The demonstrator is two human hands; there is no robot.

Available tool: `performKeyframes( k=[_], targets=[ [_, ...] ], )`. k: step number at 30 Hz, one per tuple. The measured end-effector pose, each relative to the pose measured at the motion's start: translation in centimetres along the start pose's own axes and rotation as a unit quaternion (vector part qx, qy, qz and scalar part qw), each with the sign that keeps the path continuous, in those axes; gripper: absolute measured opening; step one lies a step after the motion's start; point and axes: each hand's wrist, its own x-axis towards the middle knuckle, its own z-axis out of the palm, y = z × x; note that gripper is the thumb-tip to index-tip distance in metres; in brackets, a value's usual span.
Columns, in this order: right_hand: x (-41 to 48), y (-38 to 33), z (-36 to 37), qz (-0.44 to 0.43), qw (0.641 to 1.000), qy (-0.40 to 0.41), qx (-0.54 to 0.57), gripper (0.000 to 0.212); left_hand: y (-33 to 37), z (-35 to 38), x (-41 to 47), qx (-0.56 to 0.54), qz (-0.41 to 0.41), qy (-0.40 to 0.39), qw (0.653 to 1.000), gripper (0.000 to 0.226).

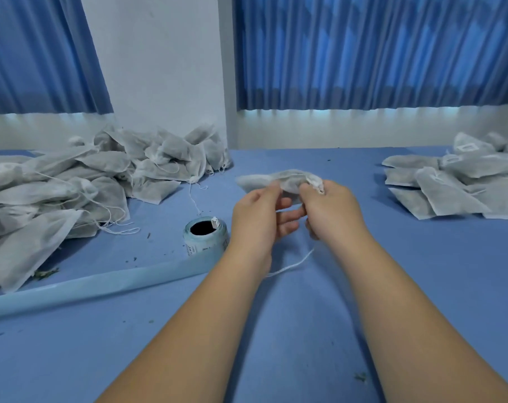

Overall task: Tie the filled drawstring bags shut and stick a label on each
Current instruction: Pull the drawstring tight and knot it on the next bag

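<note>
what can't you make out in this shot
Head view only.
Knot on the held bag: its neck is hidden inside the grip of the right hand, so tied or not is unclear.
Print on the label roll: too small to read.
Right bag pile: cut off by the frame edge.

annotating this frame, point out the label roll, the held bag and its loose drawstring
label roll (pixel 207 244): head view, outer side of the roll
held bag (pixel 258 179): head view, body left of the fingers
loose drawstring (pixel 293 266): head view, middle of the trailing end
</note>
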Motion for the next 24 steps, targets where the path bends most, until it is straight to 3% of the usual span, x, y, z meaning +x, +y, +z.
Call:
performKeyframes(
  k=[3,7,10,13,15,18,24],
  targets=[
    [0.4,0.4,-0.6,-0.005,0.999,0.027,-0.045,0.024,-0.5,0.2,-0.5,0.171,0.115,0.02,0.978,0.017],
    [0.4,0.3,-1.2,-0.001,0.998,-0.027,-0.057,0.035,-1.2,0.0,-1.0,0.343,0.332,-0.004,0.879,0.008],
    [0.0,0.0,-1.7,-0.017,0.986,-0.141,-0.085,0.029,-1.4,-0.3,-1.0,0.401,0.388,-0.026,0.829,0.032],
    [-1.0,0.0,-2.6,-0.061,0.968,-0.224,-0.094,0.019,-1.3,-0.5,-1.1,0.444,0.39,-0.054,0.805,0.056],
    [-1.6,0.5,-3.2,-0.068,0.965,-0.238,-0.09,0.018,-1.7,-0.5,-1.0,0.438,0.371,-0.115,0.811,0.06],
    [-2.2,0.7,-4.0,-0.07,0.958,-0.268,-0.069,0.023,-2.3,-0.4,-1.0,0.388,0.268,-0.193,0.86,0.059],
    [-1.0,1.1,-7.0,-0.03,0.966,-0.254,0.035,0.023,-2.1,-0.7,-1.1,0.374,0.198,-0.194,0.885,0.059]
  ],
)
